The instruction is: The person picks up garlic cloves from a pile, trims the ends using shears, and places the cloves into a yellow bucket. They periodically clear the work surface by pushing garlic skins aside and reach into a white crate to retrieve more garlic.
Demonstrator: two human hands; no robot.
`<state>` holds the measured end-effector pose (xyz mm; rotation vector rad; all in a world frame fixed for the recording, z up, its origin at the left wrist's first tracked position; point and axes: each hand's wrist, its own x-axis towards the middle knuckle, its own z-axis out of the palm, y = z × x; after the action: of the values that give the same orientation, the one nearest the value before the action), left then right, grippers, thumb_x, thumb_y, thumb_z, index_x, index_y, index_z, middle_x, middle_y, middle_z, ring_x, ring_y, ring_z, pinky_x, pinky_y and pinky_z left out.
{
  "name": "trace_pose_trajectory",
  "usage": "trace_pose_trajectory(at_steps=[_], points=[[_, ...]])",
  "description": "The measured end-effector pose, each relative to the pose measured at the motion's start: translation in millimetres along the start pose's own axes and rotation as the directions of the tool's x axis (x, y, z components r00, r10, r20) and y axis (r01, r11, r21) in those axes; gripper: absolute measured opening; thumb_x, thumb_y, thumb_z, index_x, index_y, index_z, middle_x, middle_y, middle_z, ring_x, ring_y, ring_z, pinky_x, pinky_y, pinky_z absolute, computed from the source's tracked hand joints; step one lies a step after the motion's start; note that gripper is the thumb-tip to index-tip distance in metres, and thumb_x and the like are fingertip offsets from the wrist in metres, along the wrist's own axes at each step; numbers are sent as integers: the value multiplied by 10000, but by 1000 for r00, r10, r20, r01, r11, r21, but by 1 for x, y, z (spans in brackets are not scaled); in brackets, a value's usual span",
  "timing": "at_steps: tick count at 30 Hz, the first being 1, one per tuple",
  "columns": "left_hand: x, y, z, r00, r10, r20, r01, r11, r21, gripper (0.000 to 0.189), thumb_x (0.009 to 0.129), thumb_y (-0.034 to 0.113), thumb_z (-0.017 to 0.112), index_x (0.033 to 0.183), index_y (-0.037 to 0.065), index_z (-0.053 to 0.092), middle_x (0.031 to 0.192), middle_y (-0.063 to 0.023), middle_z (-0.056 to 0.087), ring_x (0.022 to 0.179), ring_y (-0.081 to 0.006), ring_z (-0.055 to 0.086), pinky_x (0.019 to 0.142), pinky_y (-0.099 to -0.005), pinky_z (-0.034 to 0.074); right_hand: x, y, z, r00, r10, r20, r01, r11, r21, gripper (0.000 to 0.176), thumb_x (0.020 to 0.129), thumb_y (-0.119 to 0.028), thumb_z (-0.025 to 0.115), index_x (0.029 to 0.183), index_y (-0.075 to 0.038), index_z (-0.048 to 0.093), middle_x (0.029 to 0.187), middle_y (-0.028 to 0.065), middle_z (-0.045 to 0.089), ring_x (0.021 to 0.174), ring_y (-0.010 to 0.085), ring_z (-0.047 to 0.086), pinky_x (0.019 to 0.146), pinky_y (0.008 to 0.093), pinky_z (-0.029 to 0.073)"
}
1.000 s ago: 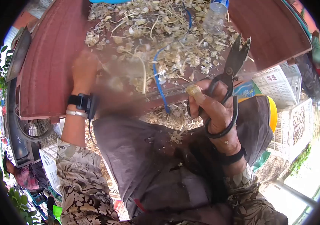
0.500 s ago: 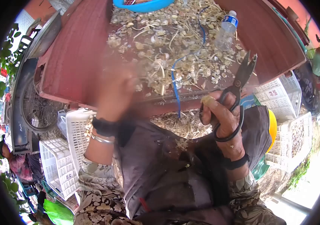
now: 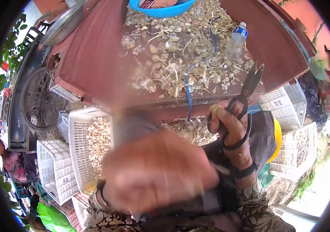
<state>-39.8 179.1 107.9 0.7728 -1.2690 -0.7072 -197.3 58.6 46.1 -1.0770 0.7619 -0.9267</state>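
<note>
My right hand point(image 3: 232, 125) is wrapped round the black handles of a pair of scissors point(image 3: 247, 87), whose blades point up and away with a narrow gap between the tips. A yellowish covering sits on one of its fingers. Large and smeared by motion, my left hand point(image 3: 157, 172) is close to the camera, above my lap; whether it holds anything is hidden by the blur. Garlic bits, dry skins and cut stems point(image 3: 180, 58) lie over the red table point(image 3: 91, 58) in front of me, with a blue cord point(image 3: 187, 79) running across them.
At the table's far side stands a blue basin point(image 3: 163, 11). A clear plastic bottle point(image 3: 236, 42) is on the right. Left of my lap, a white crate point(image 3: 76, 143) holds pale cloves point(image 3: 99, 141). More crates point(image 3: 54, 170) flank me; other people sit at both sides.
My left hand has come back from the table's left part towards the camera, over my lap. The crate of cloves shows more fully. My right hand keeps the scissors in nearly the same place.
</note>
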Motion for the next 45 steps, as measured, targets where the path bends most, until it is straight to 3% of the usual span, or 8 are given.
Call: trace_pose_trajectory(at_steps=[7, 11, 12, 15, 17, 24, 34, 45], points=[[-7, 32, 62, 783, 569, -250, -617, 760, -204, 123, 690, 9, 740, 795, -52, 721, 654, -191, 637, 456, -186, 558, 374, -252, 411, -8, 2, 2, 1000, 12, 27, -10, 997, -76, 111, 862, -111, 567, 902, -11, 597, 683, 43, 553, 579, 114, 517, 535, 235, 414], [-20, 77, -12, 939, 40, 342, -41, 999, -5, 190, 768, 51, 695, 946, -13, 712, 884, -205, 664, 670, -238, 628, 486, -314, 493, -15, 1, 8, 1000, -27, -13, 27, 998, -51, 138, 856, -185, 594, 841, -47, 594, 633, 6, 533, 561, 87, 493, 532, 203, 362], [-34, 83, -26, 994, -31, 109, -2, 956, 294, 165, 780, 44, 660, 930, -19, 684, 896, -186, 643, 703, -223, 608, 552, -301, 474, -15, 2, 8, 999, -33, -38, 32, 999, -40, 130, 857, -179, 592, 848, -49, 599, 631, 11, 532, 539, 87, 485, 513, 200, 364], [-77, 78, -66, 855, 156, -495, 390, 435, 811, 100, 816, 25, 556, 881, -38, 599, 931, -131, 579, 802, -177, 550, 749, -263, 417, -13, 5, -3, 998, -50, 27, 49, 998, 29, 123, 858, -166, 591, 850, -44, 601, 642, 22, 545, 533, 94, 491, 504, 210, 376], [-90, 68, -97, 960, 101, -263, 280, -260, 924, 241, 822, -71, 521, 1024, -16, 640, 1111, -148, 572, 1046, -259, 555, 872, -350, 459, -15, -3, 1, 999, 31, -33, -31, 999, -7, 120, 857, -156, 592, 857, -37, 603, 649, 27, 552, 539, 98, 498, 507, 215, 383], [-68, -10, -26, 936, -275, -222, 353, 752, 557, 368, 802, -66, 614, 1155, 36, 623, 1043, -127, 610, 887, -219, 617, 750, -319, 494, -30, -13, 33, 918, 321, 232, -282, 941, -187, 90, 878, -87, 625, 913, -4, 634, 704, 26, 606, 600, 82, 567, 533, 222, 443], [-12, -80, 8, 950, -298, -90, 311, 922, 231, 279, 901, -5, 571, 1180, -8, 582, 1011, -97, 567, 780, -144, 610, 702, -264, 501, 1, 13, 12, 940, 300, 160, -308, 951, 24, 173, 859, -177, 644, 902, -10, 632, 641, 6, 572, 552, 69, 522, 494, 220, 400], [3, -93, 0, 858, -366, -360, 397, 918, 15, 172, 836, -16, 644, 997, -35, 588, 1009, -94, 595, 754, -104, 570, 679, -228, 477, 1, 13, -36, 961, -115, 251, 257, 706, -660, 527, 764, -391, 749, 1027, 15, 538, 794, 140, 536, 678, 257, 524, 610, 357, 435]])
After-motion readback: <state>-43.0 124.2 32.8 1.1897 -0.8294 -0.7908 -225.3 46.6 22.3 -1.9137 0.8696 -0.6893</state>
